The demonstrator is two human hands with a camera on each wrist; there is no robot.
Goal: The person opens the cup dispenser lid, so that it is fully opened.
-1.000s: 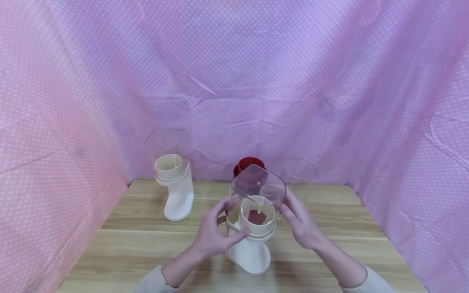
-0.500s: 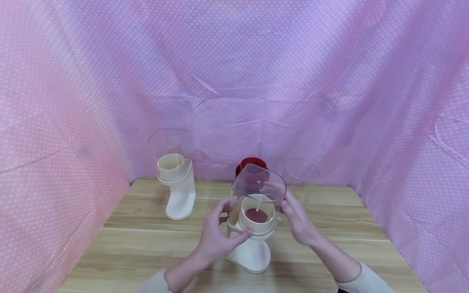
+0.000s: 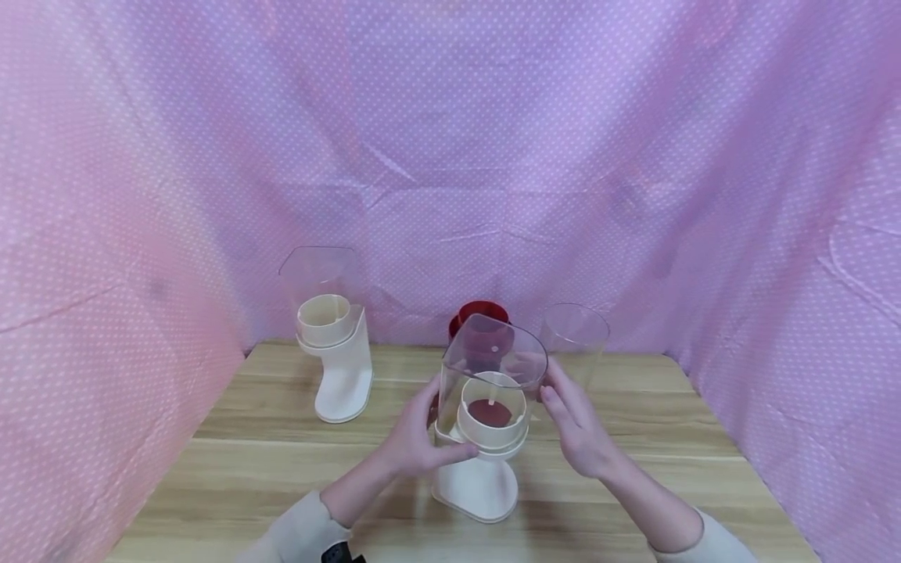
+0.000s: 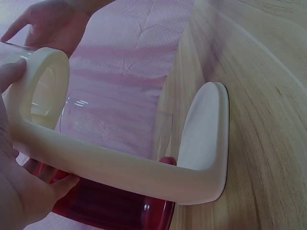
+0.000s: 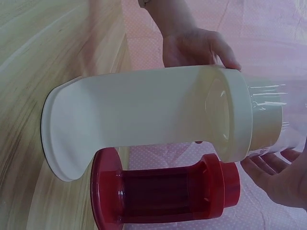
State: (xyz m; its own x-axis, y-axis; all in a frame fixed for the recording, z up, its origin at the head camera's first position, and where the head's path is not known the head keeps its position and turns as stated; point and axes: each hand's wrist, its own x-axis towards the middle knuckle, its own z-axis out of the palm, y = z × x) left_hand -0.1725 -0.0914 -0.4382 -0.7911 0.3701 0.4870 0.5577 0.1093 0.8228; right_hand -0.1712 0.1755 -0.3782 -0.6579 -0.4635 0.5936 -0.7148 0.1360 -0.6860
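Note:
A white dispenser stand [image 3: 480, 489] with a round collar [image 3: 493, 434] stands upright on the table, and a clear container [image 3: 454, 383] rises above the collar. Inside the collar a dark red round patch [image 3: 489, 413] shows. My left hand [image 3: 415, 438] grips the upper stand, its thumb on the collar's near side and its fingers behind. My right hand [image 3: 580, 430] rests against the container's right side with fairly straight fingers, partly seen through the clear wall. Directly behind is a red stand [image 5: 163, 191] of similar shape, mostly hidden in the head view.
A second white stand [image 3: 346, 379] with its own clear container [image 3: 317, 274] is at the back left of the wooden table [image 3: 246, 477]. A clear cylinder [image 3: 577, 336] stands at the back right. Pink dotted cloth [image 3: 450, 156] hangs round the table.
Both hands stay on the same stand and container. A dark red patch in the collar has gone from a partial shape to a full round. The stand has barely shifted.

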